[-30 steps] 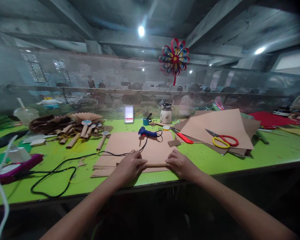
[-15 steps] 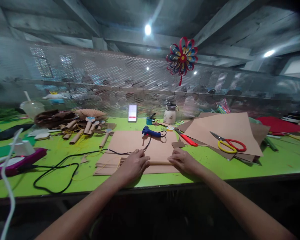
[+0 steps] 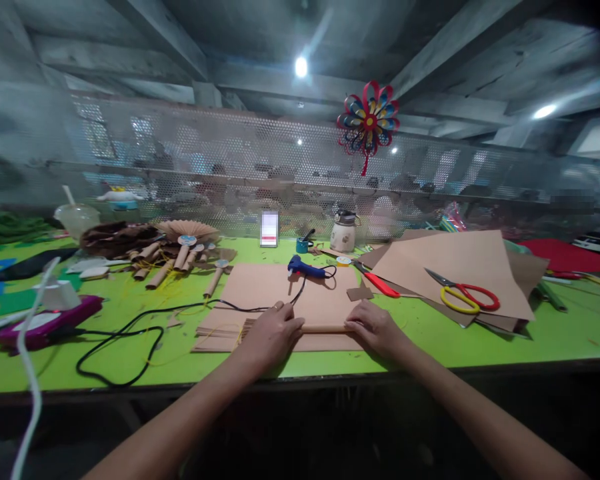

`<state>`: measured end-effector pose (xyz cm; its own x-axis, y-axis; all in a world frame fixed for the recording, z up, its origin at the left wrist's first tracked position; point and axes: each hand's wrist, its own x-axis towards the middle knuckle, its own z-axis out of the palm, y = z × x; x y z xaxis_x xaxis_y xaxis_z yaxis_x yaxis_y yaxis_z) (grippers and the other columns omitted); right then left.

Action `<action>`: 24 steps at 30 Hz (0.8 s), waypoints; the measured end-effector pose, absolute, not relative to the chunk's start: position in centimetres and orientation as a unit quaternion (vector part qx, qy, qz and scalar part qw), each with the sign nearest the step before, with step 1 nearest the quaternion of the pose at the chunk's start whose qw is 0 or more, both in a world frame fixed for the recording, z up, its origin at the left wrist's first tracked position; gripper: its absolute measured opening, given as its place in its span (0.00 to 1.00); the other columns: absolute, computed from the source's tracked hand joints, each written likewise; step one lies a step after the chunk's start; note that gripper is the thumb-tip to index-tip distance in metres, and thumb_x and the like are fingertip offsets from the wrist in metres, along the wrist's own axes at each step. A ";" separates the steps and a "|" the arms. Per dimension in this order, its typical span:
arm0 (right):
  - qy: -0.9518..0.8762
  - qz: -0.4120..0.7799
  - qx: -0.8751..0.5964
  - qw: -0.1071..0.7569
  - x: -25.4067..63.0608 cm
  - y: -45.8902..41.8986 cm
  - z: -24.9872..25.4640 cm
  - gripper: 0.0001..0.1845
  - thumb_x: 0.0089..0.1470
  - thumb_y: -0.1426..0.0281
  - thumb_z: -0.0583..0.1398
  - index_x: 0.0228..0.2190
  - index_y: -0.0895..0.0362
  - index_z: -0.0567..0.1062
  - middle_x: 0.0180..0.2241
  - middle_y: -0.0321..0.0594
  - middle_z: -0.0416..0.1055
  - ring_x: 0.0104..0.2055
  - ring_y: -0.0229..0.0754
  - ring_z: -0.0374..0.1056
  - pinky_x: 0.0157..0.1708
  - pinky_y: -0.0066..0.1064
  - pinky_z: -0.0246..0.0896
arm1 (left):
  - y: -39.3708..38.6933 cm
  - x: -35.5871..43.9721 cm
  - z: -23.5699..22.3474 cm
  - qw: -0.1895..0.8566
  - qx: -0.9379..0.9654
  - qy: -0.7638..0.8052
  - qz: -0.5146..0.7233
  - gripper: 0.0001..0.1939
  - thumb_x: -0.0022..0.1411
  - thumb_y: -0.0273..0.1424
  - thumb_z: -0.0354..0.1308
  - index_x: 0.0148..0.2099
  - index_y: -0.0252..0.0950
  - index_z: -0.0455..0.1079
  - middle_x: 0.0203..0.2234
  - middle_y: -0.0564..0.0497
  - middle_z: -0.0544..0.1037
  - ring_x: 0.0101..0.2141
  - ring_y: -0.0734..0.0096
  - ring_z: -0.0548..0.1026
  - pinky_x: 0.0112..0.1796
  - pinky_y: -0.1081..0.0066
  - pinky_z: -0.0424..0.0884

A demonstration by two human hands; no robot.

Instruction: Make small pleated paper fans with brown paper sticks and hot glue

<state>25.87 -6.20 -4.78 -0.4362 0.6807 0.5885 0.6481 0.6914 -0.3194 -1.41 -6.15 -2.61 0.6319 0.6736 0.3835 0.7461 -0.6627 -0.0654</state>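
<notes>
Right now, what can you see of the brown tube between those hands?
The tube is slim, straight and plain brown, apparently rolled paper. It lies sideways across the front part of the brown sheets. Fingers of the left hand and right hand grip it, one towards each end. They hide both ends, so its full length doesn't show.

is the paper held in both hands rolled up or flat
Rolled up: the paper shows as a narrow, rounded tube between the left hand and the right hand, over flat brown sheets.
</notes>
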 end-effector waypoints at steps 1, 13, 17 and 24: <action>-0.851 0.013 -0.384 0.357 26.0 -6.5 -4.7 0.09 0.62 0.70 0.57 0.31 0.58 0.76 0.31 0.44 0.71 0.36 0.46 0.65 0.37 0.39 0.63 | -6.1 -1.4 -2.7 0.110 -0.897 -0.395 -0.164 0.12 0.69 0.32 0.48 0.39 0.38 0.73 0.34 0.46 0.71 0.38 0.62 0.67 0.35 0.66 0.64; -0.886 0.007 -0.377 0.271 26.5 -6.2 -4.3 0.11 0.64 0.68 0.56 0.36 0.59 0.78 0.34 0.45 0.69 0.38 0.46 0.64 0.36 0.37 0.63 | -4.8 -1.5 -2.7 0.099 -0.909 -0.366 -0.174 0.16 0.70 0.36 0.48 0.34 0.35 0.72 0.34 0.45 0.70 0.39 0.60 0.67 0.40 0.62 0.64; -0.884 0.033 -0.380 0.270 26.5 -5.9 -4.1 0.11 0.64 0.67 0.57 0.36 0.58 0.79 0.34 0.44 0.68 0.37 0.44 0.64 0.35 0.35 0.62 | -4.4 -1.7 -2.5 0.038 -0.914 -0.359 -0.187 0.15 0.69 0.36 0.50 0.35 0.36 0.73 0.33 0.46 0.69 0.38 0.62 0.68 0.38 0.66 0.65; -0.891 0.025 -0.377 0.251 25.2 -4.9 -3.6 0.15 0.64 0.67 0.56 0.30 0.59 0.78 0.31 0.43 0.67 0.33 0.42 0.63 0.30 0.32 0.59 | -3.2 -2.9 -1.4 -0.018 -0.901 -0.388 -0.194 0.09 0.65 0.33 0.55 0.35 0.37 0.74 0.32 0.48 0.71 0.35 0.66 0.70 0.35 0.70 0.64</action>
<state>25.17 -4.87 -3.61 -0.5902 0.6846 0.4278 0.6593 0.7146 -0.2339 -2.86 -3.17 -1.35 0.6236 0.7060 0.3357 0.6917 -0.6984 0.1839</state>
